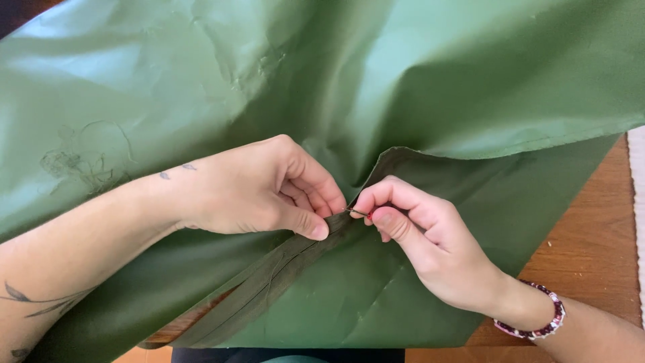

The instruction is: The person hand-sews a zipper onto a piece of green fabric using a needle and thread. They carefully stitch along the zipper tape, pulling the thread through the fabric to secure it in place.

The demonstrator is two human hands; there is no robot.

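Head view, cloth: a large sheet of olive-green fabric [470, 81], smooth, faintly glossy and creased, covers nearly all of the wooden table [591, 249]; bare wood shows only at the right edge.
Seam: a folded, darker seam band [262, 282] runs diagonally from the near-left edge up to the centre, where both hands meet.
Loose threads: a tangle of green threads [77, 161] lies on the cloth at far left.
Left hand [259, 188]: thumb and fingers pinched together on the seam's upper end.
Right hand [416, 232]: fingertips clamped on a thin metal tool [359, 214] with a red spot, tip pointing left into the seam.
Wrist: beaded bracelet [544, 316], red and white.
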